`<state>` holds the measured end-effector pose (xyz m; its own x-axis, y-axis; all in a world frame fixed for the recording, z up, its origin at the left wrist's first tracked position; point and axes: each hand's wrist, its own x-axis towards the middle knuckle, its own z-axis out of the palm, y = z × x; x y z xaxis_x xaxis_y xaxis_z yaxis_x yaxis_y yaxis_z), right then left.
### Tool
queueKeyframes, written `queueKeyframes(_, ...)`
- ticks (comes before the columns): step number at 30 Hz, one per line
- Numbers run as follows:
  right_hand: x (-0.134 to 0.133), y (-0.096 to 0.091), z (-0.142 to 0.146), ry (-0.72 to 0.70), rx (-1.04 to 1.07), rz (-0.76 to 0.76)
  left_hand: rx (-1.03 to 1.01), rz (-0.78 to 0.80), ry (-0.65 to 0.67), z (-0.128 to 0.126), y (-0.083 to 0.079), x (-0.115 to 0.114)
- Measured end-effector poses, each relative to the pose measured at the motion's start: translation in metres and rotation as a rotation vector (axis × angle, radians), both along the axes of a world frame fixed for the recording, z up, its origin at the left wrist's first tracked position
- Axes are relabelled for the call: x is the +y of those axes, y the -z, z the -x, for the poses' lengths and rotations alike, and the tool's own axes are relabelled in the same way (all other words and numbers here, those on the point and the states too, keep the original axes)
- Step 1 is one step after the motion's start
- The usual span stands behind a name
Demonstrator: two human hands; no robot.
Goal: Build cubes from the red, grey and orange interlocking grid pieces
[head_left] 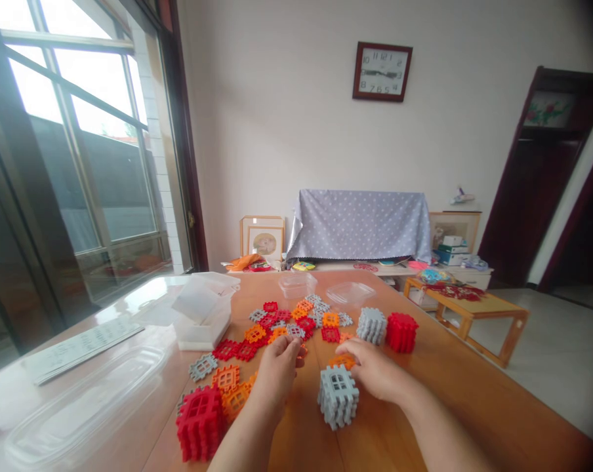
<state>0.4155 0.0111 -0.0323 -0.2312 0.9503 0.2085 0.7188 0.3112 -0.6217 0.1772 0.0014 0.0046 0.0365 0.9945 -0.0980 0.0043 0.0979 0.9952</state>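
Note:
My left hand (pixel 279 360) is closed in a pinch over the table's middle. A bit of orange-red shows at its fingertips, too small to make out. Just beyond lies a grey interlocking plastic tile (pixel 296 332). The fingers of my right hand (pixel 375 368) are bent around the edge of an orange interlocking tile (pixel 343 361). A stack of grey tiles (pixel 338 396) stands in front of that hand. Farther off are another grey stack (pixel 372 326) and a red stack (pixel 402 332). Near my left forearm sits a red stack (pixel 201 424).
Loose red, orange and grey tiles spread across the wooden table (pixel 395 426). Clear plastic lids (pixel 87 400) and a white container (pixel 203 321) occupy the left side. At the back are a clear tub (pixel 297 285) and another lid (pixel 350 293). A low wooden table (pixel 493 314) stands right.

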Motion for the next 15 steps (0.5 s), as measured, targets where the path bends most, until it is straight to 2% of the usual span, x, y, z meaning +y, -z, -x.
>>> queueKeyframes(6,-0.013,-0.018,-0.01,0.074,0.103,-0.012,0.062,-0.001,0.044,-0.003,-0.014,-0.012)
queueKeyframes(9,-0.019,-0.029,-0.006,0.141,0.227,0.091,0.095,-0.042,0.108,-0.005,-0.026,-0.026)
queueKeyframes(12,-0.024,-0.038,0.002,0.101,0.33,0.212,0.115,-0.111,0.151,-0.007,-0.032,-0.037)
queueKeyframes(15,-0.023,-0.037,0.007,0.043,0.379,0.215,0.1,-0.175,0.144,-0.01,-0.031,-0.044)
